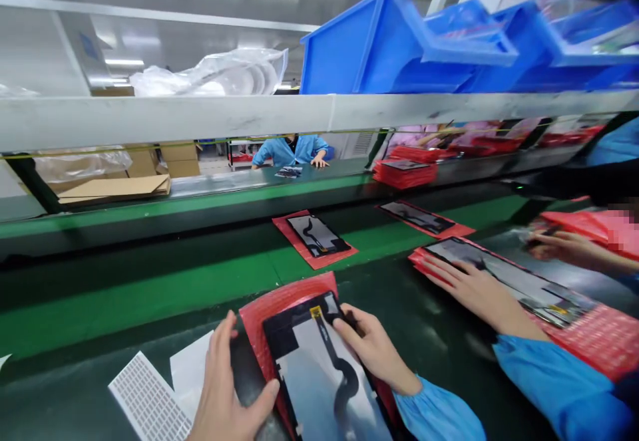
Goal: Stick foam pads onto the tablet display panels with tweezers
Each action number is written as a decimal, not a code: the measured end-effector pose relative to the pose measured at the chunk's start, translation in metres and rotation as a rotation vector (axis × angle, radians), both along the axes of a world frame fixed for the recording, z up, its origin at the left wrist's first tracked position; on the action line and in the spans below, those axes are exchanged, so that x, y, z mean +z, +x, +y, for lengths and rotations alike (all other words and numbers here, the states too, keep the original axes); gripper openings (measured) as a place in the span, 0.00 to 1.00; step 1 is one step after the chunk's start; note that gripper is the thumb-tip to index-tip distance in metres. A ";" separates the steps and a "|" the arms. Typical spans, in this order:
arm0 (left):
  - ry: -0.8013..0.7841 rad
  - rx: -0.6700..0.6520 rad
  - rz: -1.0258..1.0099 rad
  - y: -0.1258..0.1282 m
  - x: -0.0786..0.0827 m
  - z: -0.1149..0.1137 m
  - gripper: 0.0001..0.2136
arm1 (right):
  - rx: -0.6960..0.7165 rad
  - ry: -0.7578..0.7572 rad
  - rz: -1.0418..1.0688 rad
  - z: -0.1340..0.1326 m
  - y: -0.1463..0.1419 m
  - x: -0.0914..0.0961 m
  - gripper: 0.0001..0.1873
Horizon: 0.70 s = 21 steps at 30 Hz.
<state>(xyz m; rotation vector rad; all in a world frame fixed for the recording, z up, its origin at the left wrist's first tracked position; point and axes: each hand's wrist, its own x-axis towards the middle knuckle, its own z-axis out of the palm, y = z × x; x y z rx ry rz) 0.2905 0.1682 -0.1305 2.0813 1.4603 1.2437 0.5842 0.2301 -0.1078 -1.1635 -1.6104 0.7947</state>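
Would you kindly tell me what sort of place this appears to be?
Probably an electronics factory assembly line: a green conveyor belt carries flat display panels on red bubble-wrap pouches, blue plastic bins line the shelf above, and a co-worker in a blue smock works across it.

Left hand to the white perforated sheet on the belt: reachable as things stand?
Probably yes. The left hand sits right beside the white perforated sheet, and nothing appears to lie over it. A plain white sheet lies alongside, but doesn't seem to block the way. The hand would likely need to leave the dark-framed panel first.
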 end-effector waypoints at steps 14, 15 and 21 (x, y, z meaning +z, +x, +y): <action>-0.611 -0.004 -0.765 -0.005 0.014 0.022 0.28 | -0.108 0.006 -0.261 0.023 0.019 -0.025 0.22; -0.623 0.095 -0.830 -0.025 0.020 0.027 0.24 | -0.107 -0.005 -0.291 0.025 0.022 -0.030 0.21; -0.466 0.658 -0.856 -0.156 0.068 0.068 0.02 | -0.096 -0.048 -0.425 0.034 0.024 -0.045 0.15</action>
